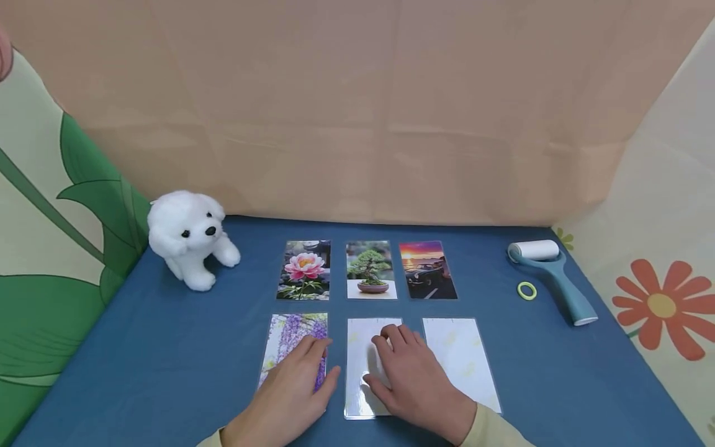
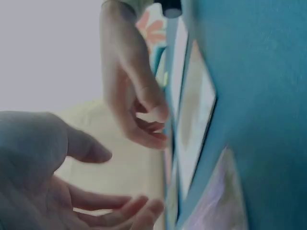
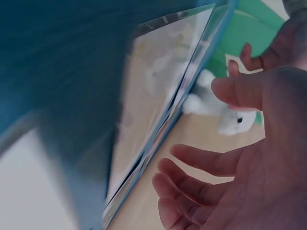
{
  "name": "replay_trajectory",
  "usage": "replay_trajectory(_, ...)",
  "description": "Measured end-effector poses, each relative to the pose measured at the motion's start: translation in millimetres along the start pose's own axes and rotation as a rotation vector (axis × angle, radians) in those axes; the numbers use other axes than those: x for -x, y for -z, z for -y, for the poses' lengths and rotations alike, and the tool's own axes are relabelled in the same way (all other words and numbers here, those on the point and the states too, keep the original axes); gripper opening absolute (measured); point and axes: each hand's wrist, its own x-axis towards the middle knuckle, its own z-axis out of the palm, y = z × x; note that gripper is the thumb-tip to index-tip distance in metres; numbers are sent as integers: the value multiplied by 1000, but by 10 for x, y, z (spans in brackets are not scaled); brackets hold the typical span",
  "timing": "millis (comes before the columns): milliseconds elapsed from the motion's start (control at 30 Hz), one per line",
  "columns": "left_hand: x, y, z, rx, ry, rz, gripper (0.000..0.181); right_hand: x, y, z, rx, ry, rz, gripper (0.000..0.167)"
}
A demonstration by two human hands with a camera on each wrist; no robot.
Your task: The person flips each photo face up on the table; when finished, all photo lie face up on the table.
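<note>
My left hand [image 1: 293,388] is held over the purple wisteria card [image 1: 290,332] in the front row, its fingers loosely bent and holding nothing. Over the middle, pale card [image 1: 357,397] is my right hand [image 1: 416,382], empty, fingers relaxed and slightly curved. The left wrist view shows a gap between the right hand [image 2: 132,81] and that card [image 2: 194,120]. To the right lies another pale card [image 1: 463,360]. Behind stand out three picture cards in a row: a pink flower [image 1: 304,267], a bonsai [image 1: 371,267] and a car at sunset [image 1: 427,267].
A white plush dog [image 1: 187,239] sits at the back left of the blue table [image 1: 558,385]. On the right lie a blue-handled lint roller [image 1: 558,279] and a small yellow-green ring [image 1: 527,290]. A beige cloth [image 1: 363,124] hangs behind the table.
</note>
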Motion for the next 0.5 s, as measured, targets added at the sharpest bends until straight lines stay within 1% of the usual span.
replay_trajectory(67,-28,-65,-12,-16,0,-39,39,62,18,-61,-6,-18,-17,51)
replay_trajectory(133,-56,-116,-9,-21,17,-50,36,123,33,-117,-14,-43,-23,50)
replay_trajectory(200,-85,-159,-8,-5,46,-40,35,187,48,-167,-25,-71,-24,48)
replay_trajectory(333,-143,-215,-14,31,105,22,36,303,63,-245,-32,-107,-21,45)
replay_trajectory(433,-168,-250,-22,20,106,30,32,358,59,-282,-38,-106,-28,43)
replay_trajectory(500,-182,-267,-29,6,96,21,29,377,53,-294,-45,-105,-32,42)
